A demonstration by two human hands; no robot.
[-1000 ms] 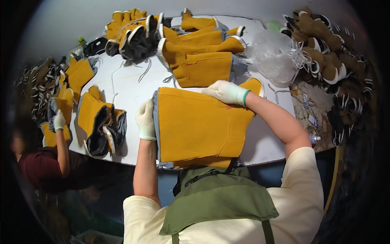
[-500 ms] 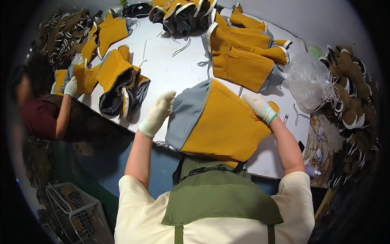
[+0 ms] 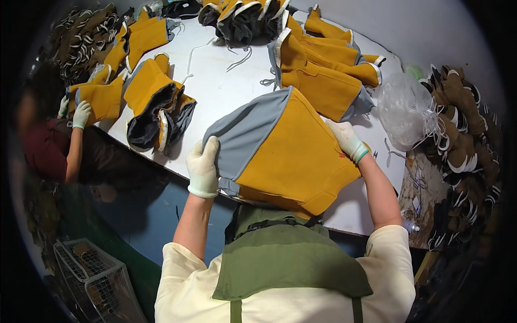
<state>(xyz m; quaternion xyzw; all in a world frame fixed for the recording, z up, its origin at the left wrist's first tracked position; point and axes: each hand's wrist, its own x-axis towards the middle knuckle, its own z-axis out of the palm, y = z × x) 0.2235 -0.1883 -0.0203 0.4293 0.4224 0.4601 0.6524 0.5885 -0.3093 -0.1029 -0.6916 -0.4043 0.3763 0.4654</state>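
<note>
Clock taken from the worker's spot. Yellow boot upper [image 3: 296, 153] was at twelve, close in, tilted at the near edge of the desk [image 3: 215, 91]. Both hands were on it: left hand [image 3: 203, 164] gripped the grey lining [image 3: 247, 134] at its nine o'clock end, right hand [image 3: 344, 139] held the top edge toward one.

Progress, my read: partway on this piece. Lining was out past the yellow edge but creased, piece not set down. Yellow stack [image 3: 328, 89] lay further out toward one, dark-lined piece [image 3: 148, 86] between ten and eleven; couldn't tell which were finished. Co-worker's gloved hand [image 3: 82, 114] was on another yellow piece [image 3: 105, 100] at ten.

Containers: wire crate [image 3: 105, 272] at eight to nine, brownish stuff inside, unclear what. Clear plastic bag [image 3: 401, 110] past one, contents unreadable.
</note>
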